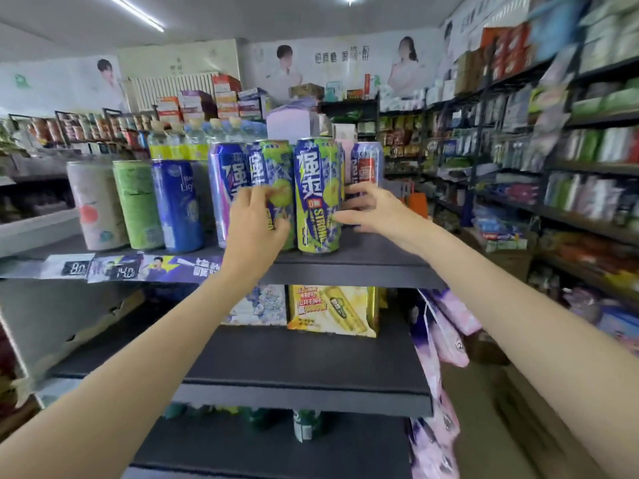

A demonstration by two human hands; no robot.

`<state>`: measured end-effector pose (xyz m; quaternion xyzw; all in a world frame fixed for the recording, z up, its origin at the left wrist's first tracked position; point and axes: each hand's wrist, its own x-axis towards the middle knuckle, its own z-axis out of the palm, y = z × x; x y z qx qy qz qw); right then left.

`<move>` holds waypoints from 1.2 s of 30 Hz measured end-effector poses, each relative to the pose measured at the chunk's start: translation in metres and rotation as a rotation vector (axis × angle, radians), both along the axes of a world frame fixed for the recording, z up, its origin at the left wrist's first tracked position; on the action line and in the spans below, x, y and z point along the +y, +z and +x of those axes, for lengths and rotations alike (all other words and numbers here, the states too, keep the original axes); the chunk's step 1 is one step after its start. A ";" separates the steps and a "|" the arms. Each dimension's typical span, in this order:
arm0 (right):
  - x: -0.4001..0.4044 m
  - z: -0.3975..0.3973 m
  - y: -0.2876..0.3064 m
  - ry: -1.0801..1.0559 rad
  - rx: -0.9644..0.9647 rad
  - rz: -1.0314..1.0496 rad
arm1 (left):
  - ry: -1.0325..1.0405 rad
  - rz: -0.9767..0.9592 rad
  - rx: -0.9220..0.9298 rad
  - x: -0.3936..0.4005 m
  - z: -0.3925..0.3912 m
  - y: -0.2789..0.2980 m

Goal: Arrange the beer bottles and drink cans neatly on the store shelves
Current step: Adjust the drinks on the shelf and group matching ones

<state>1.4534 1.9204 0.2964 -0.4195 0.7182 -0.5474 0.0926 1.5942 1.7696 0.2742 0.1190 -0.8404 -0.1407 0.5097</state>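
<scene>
Tall drink cans stand in a row on the top dark shelf point(363, 267). My left hand point(257, 219) grips a green and blue can point(273, 164) near the middle of the row. Right of it stands a matching green and blue can point(316, 195), and my right hand point(371, 212) touches its right side with fingers spread and loosely curved. Behind that hand stands a purple and red can point(366, 164). A purple and blue can point(226, 181) stands left of my left hand.
Further left on the shelf stand a blue can point(178, 205), a green can point(136, 202) and a pale peach can point(95, 205). Boxes point(328, 311) sit on the shelf below, and a green bottle point(306, 425) lower down. Stocked shelves point(570, 174) line the aisle at right.
</scene>
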 end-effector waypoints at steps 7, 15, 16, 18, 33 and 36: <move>-0.033 0.044 -0.007 -0.300 0.137 0.013 | -0.016 0.214 0.015 -0.017 -0.011 0.008; -0.005 0.002 -0.006 -0.450 0.027 -0.056 | 0.156 -0.239 -0.164 -0.043 -0.006 -0.004; -0.007 -0.004 -0.007 -0.477 0.021 -0.068 | 0.196 -0.266 -0.163 -0.045 -0.006 -0.006; -0.014 -0.012 -0.011 -0.525 0.052 -0.078 | 0.253 -0.302 -0.153 -0.048 -0.009 -0.012; -0.028 -0.026 -0.019 -0.604 0.138 0.014 | 0.200 -0.361 0.137 -0.070 -0.030 -0.006; -0.029 -0.016 -0.018 -0.700 0.244 0.017 | 0.156 -0.364 0.157 -0.071 -0.026 -0.008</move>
